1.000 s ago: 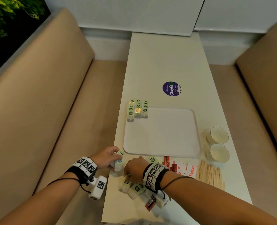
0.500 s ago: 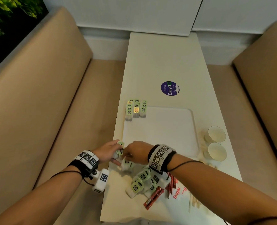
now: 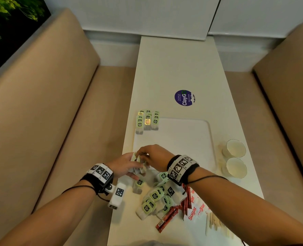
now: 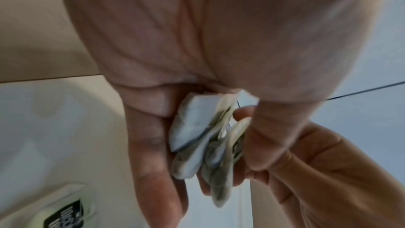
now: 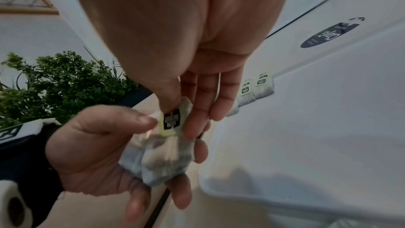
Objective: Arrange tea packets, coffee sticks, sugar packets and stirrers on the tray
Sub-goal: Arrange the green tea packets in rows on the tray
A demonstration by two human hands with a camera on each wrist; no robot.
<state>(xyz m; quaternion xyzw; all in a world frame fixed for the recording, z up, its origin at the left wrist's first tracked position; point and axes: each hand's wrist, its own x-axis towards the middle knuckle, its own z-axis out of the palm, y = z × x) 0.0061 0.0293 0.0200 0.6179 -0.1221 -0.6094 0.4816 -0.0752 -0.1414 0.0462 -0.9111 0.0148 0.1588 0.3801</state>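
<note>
My left hand [image 3: 129,166] cups a small bunch of tea bags [image 4: 203,138] near the white tray's [image 3: 191,139] near left corner. My right hand [image 3: 150,157] pinches the green tag of a tea bag [image 5: 172,120] in that bunch, thumb on top. A neat row of tea bags [image 3: 147,121] lies at the tray's far left corner. Loose tea bags [image 3: 156,196] are piled on the table in front of me. Red coffee sticks [image 3: 166,221], sugar packets [image 3: 195,210] and wooden stirrers [image 3: 216,222] lie to their right, partly under my right forearm.
Two small cups [image 3: 235,158] stand right of the tray. A purple round sticker [image 3: 184,97] marks the table beyond the tray. Beige bench seats [image 3: 49,112] flank the narrow table on both sides. A wall closes the far end.
Both hands rose slightly toward the tray's near left corner. My right hand lifted off the pile and now pinches a tea bag into the left hand's bunch. The head view shifted down.
</note>
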